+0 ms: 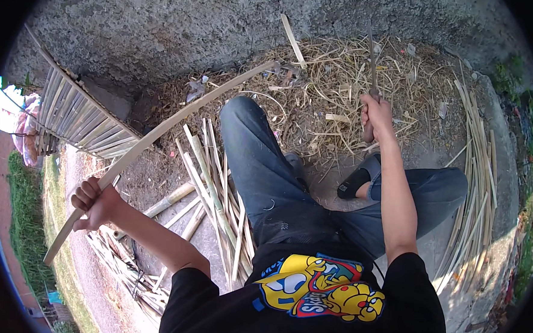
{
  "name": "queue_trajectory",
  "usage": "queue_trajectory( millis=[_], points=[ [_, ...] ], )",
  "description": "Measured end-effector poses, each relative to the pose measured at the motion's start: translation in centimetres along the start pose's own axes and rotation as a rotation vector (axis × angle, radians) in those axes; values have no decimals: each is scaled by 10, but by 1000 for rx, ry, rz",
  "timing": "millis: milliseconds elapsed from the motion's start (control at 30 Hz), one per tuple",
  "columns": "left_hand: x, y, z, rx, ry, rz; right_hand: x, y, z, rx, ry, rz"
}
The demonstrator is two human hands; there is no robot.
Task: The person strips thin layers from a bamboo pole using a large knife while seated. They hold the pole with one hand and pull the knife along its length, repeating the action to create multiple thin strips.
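Left hand (96,204) clutches a curved strip (179,115) running toward two o'clock; its tip lies ten o'clock from the right hand (376,117), which grips a knife (373,91).

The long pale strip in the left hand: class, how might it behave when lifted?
The strip is probably light for its length, being slim and gripped by only the left hand. It seems unlikely to roll, looking flat-sided. Its long, thin shape may let it flex.
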State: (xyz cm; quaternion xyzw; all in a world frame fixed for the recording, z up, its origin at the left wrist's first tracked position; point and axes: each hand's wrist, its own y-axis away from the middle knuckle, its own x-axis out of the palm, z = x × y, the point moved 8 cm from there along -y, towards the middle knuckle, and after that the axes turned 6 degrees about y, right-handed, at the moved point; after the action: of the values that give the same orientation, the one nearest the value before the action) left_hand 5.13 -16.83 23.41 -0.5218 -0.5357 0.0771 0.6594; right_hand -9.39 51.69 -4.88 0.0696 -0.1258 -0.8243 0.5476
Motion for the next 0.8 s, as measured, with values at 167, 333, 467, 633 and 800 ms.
queue_trajectory(
  millis=[167, 333, 467, 633, 800],
  points=[
    [-50, 65, 33, 174, -133, -604, 60, 58, 38, -174, 130, 161],
    [-83, 145, 59, 242, -318, -933, 123, 95, 7, -388, 507, 254],
    [-48, 167, 66, 226, -541, -869, 159, 118, -39, -488, 555, 325],
    [12, 125, 84, 329, -718, -716, 161, 138, -53, -156, 375, 505],
    [83, 97, 186, 147, -953, -418, 148, 137, -53, -157, 31, 524]
  ],
)
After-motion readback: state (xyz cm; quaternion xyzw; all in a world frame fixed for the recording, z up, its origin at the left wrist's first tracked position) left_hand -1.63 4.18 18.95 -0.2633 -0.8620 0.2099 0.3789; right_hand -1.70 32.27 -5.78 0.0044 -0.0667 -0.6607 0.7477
